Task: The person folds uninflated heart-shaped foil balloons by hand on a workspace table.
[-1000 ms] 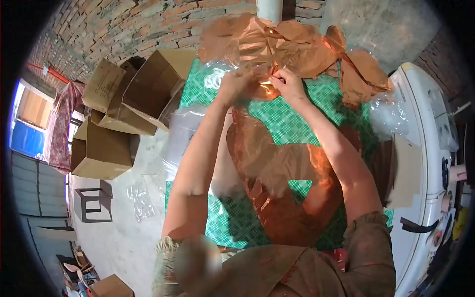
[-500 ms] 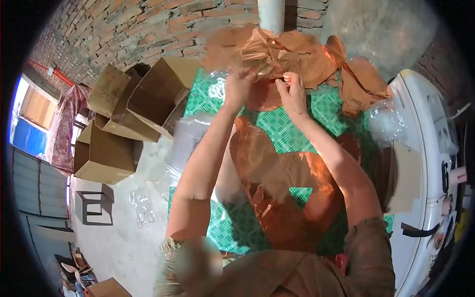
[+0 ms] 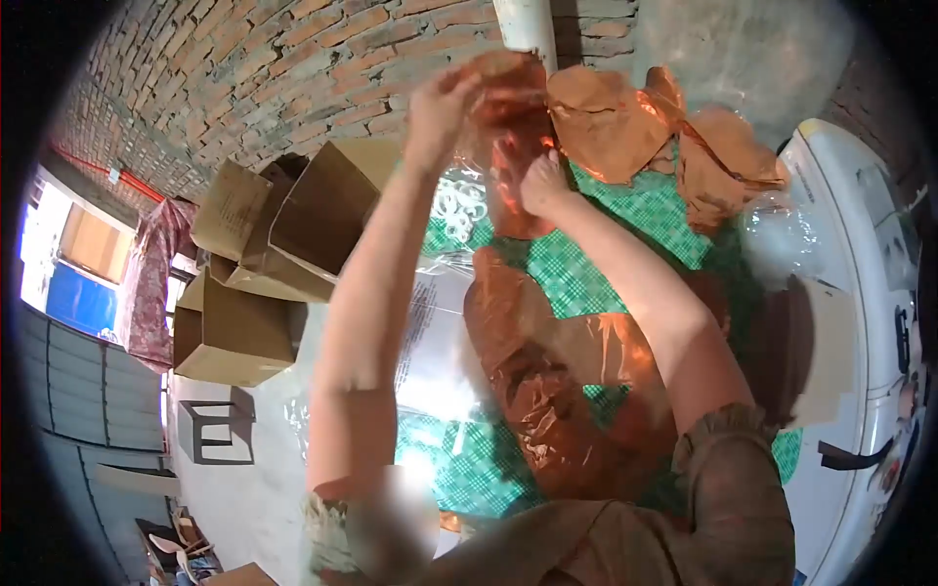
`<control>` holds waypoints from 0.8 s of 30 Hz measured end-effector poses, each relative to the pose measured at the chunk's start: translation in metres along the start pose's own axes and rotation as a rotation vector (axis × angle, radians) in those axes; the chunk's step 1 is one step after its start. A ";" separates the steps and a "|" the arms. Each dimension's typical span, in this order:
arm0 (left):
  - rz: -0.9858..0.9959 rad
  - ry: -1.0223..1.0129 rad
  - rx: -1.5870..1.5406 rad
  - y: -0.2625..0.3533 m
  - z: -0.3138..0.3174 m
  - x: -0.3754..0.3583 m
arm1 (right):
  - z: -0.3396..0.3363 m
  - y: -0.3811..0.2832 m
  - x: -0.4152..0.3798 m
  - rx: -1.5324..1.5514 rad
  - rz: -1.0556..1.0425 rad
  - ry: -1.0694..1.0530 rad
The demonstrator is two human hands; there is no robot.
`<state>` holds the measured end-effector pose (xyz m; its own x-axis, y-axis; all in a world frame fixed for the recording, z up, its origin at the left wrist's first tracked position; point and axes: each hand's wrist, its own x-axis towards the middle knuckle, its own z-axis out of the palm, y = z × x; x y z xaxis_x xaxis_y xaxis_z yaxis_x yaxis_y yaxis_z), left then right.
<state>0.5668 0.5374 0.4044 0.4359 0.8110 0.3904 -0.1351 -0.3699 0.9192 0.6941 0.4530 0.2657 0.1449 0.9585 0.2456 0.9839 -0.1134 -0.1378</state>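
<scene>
My left hand (image 3: 437, 115) is raised near the brick wall, fingers closed on the upper edge of a shiny copper-coloured foil balloon (image 3: 508, 107). Lower and to the right, my right hand (image 3: 547, 186) is closed at the same balloon's side, so it hangs stretched out flat and limp over the table. Right of it lie more crumpled copper foil balloons (image 3: 616, 127). A large copper foil balloon (image 3: 547, 400), wrinkled and with a gap in its shape, is spread nearest my body. White rings or loops (image 3: 457, 207) are heaped left of the held balloon.
A green checked cloth (image 3: 576, 264) covers the table. Clear plastic and a printed white sheet (image 3: 430, 342) lie on its left. Open cardboard boxes (image 3: 234, 332) stand at left, beside a dark frame stool (image 3: 217, 432). A white appliance (image 3: 831, 234) and clear plastic bag (image 3: 782, 234) are right.
My left hand has risen up and left, lifting the foil balloon off the pile and stretching it out. My right hand has moved slightly down and left. The white rings are now more exposed.
</scene>
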 end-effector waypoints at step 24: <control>0.440 0.129 0.435 0.291 -0.236 -0.008 | -0.012 -0.014 0.041 0.048 -0.111 0.333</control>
<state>0.3146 0.5306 0.6808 0.3076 0.5792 0.7549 0.1085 -0.8096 0.5769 0.6870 0.4908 0.2891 0.0709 0.8253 0.5603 0.9907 0.0069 -0.1355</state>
